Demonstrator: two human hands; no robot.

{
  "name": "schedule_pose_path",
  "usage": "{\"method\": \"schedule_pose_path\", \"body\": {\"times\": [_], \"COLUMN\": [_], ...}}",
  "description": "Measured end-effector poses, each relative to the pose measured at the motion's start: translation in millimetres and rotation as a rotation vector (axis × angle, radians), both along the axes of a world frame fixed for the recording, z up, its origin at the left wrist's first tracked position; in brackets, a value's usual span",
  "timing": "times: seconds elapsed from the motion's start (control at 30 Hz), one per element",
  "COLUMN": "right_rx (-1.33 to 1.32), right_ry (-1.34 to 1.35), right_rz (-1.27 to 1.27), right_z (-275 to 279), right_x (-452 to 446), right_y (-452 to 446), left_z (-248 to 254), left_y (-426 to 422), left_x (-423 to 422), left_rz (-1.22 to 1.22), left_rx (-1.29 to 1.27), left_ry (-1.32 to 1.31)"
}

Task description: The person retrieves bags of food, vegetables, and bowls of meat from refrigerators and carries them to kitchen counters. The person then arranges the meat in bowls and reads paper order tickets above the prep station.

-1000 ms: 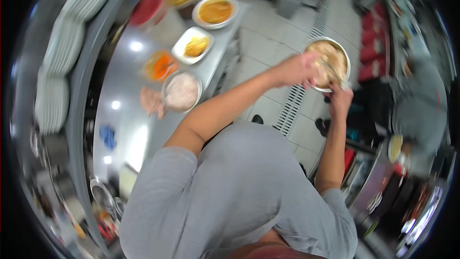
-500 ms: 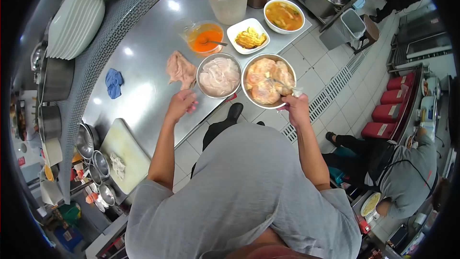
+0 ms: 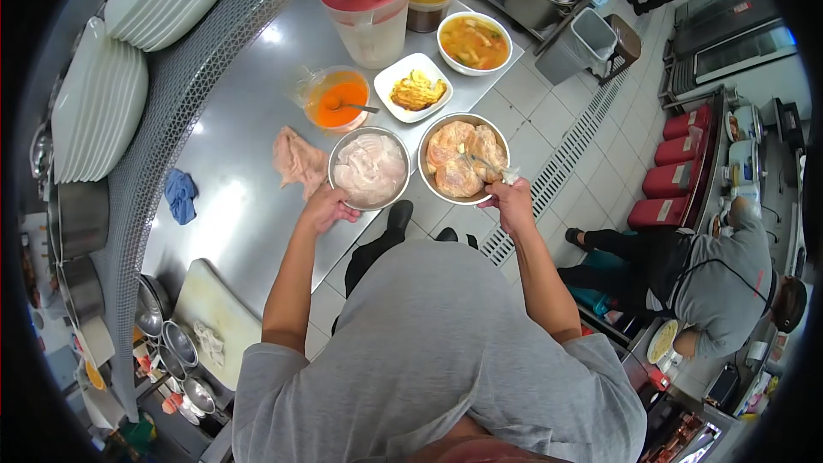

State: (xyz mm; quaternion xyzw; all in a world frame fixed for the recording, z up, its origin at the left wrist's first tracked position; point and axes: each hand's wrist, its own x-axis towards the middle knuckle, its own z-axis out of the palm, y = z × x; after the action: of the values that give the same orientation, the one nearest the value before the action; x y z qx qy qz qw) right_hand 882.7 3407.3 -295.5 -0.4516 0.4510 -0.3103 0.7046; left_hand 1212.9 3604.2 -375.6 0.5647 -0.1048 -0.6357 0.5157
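Note:
My left hand (image 3: 327,209) is closed on the near rim of a metal bowl (image 3: 405,191) of pale, raw-looking meat slices (image 3: 370,169). In my right hand (image 3: 512,204) is a second metal bowl (image 3: 423,173), held by its near right rim beyond the table edge. Browned-orange pieces of meat (image 3: 459,178) fill it, and a metal utensil (image 3: 480,160) rests among them. Its handle end, with something whitish on it, lies by my right fingers. A pinkish flap of raw meat or skin (image 3: 298,159) lies on the table beside the left bowl.
On the steel table (image 3: 236,214) are a container of orange liquid (image 3: 339,103), a square dish of yellow food (image 3: 416,90), a soup bowl (image 3: 474,43), a red-lidded jug (image 3: 367,21), a blue cloth (image 3: 180,195) and a cutting board (image 3: 225,309). A co-worker (image 3: 720,283) stands at the right.
My left hand has moved from beside the table edge onto the rim of the bowl of pale meat. My right hand still holds its bowl. The view has shifted slightly.

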Motion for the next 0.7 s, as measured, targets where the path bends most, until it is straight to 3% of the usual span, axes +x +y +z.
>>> {"method": "schedule_pose_path", "body": {"times": [0.17, 0.4, 0.53, 0.63, 0.7], "right_rx": [-0.032, 0.007, 0.082, 0.043, -0.079], "right_ry": [0.083, 0.098, 0.033, 0.114, 0.129], "right_rz": [0.037, 0.278, 0.350, 0.469, 0.398], "right_z": [-8, -44, -52, -51, -35], "right_x": [6, 56, 99, 99, 75], "right_y": [0, 1, 4, -7, -16], "left_z": [11, 92, 122, 139, 142], "left_y": [29, 59, 32, -5, -35], "left_x": [1, 12, 10, -6, -15], "left_rz": [0.060, 0.055, -0.007, -0.052, -0.113], "left_rx": [0.005, -0.008, -0.085, -0.136, -0.179], "left_ry": [-0.024, -0.202, -0.287, -0.332, -0.336]}}
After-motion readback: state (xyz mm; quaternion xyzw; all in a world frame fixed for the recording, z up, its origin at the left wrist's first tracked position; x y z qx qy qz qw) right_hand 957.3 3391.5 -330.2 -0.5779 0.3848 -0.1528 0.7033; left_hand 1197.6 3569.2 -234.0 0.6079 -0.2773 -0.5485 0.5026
